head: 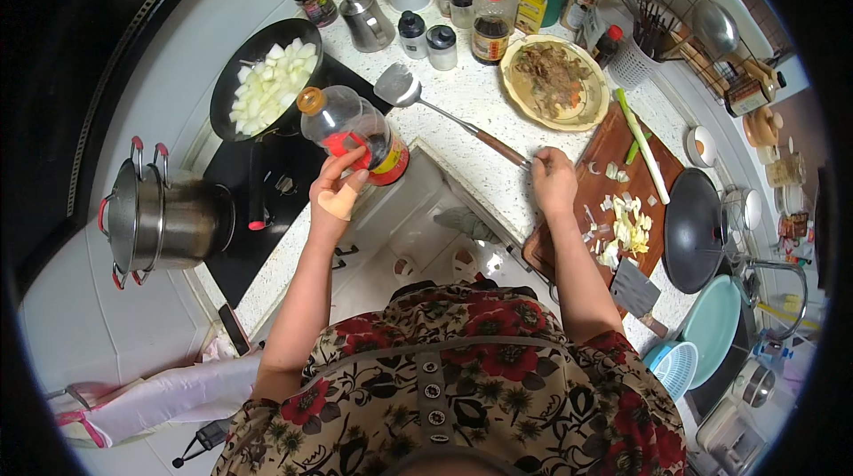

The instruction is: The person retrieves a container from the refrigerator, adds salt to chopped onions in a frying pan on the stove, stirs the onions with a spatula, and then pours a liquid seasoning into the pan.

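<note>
A large clear plastic bottle with an orange cap, a red label and dark liquid inside is held by my left hand, which wears a beige patch near the thumb. My right hand rests at the end of the wooden handle of a metal wok spatula lying on the counter; its curled fingers partly hide the handle's tip, and whether they grip it cannot be told. White chopped chunks fill a black wok on the stove, behind and left of the bottle.
A steel pot stands at left. Beside my right arm, a wooden cutting board holds cut pieces, a scallion stalk and a cleaver. A yellow plate of food, jars and a sauce bottle line the back.
</note>
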Motion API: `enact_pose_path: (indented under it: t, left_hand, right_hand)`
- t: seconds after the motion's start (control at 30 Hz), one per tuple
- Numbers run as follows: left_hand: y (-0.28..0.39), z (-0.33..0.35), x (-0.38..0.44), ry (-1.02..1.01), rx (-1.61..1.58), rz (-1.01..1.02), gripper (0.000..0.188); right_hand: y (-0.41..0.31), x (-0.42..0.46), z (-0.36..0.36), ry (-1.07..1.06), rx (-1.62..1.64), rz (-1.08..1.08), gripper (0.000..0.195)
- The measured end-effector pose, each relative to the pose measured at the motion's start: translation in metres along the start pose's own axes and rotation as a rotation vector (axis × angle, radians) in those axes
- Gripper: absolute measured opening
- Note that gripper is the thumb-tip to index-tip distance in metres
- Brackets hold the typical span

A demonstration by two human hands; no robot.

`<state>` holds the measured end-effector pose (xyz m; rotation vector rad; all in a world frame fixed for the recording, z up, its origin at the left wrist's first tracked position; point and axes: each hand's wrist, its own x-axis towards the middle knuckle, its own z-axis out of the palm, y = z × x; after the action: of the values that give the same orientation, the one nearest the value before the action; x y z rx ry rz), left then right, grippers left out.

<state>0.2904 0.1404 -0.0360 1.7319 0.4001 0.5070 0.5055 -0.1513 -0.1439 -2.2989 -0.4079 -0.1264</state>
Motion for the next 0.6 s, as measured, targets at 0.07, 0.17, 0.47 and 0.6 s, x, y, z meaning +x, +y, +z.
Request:
enact_pose_path:
  t: [0.07, 0.17, 0.47, 0.6]
  left_hand:
    - [0.001, 0.001, 0.001, -0.007, 0.017, 0.004, 0.035]
    - [0.009, 0.007, 0.0, -0.004, 0.039, 0.037, 0.036]
    - [0.017, 0.006, -0.003, 0.104, 0.02, 0.0, 0.042]
    - [0.018, 0.004, -0.004, 0.141, 0.064, -0.002, 0.043]
  right_hand:
    - [-0.025, -0.006, -0.004, -0.076, 0.118, 0.059, 0.015]
    - [-0.076, -0.015, 0.005, -0.23, 0.469, 0.071, 0.017]
    - [-0.204, -0.029, 0.064, -0.389, 0.727, -0.411, 0.03]
    - [-0.216, -0.032, 0.085, -0.338, 0.652, -0.494, 0.025]
